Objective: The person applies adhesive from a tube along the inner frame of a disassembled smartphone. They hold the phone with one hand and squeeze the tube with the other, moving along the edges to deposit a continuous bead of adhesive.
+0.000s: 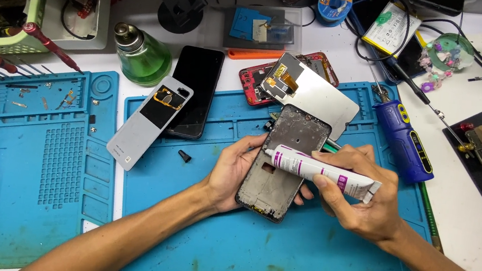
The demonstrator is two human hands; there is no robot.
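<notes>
So our left hand (230,174) is cupped under a bare phone frame (283,161), fingers curled round its far edge and thumb along the near side, holding it tilted just above the blue mat (239,256). Our right hand (360,200) is pinched shut around a white glue tube (321,172) with purple print, thumb and fingers squeezing the tail end. The tube lies across the frame and its nozzle touches the frame's left edge, right by our left thumb.

Just past our left fingertips there's a loose screen panel (318,96) with an orange flex cable, lying partly over a red phone body (253,82). Up and left of the left hand sits a grey back cover (145,124) beside a black phone (198,88), with a small black cap (184,156) near our wrist. Off past the right hand lies a blue electric screwdriver (403,142).
</notes>
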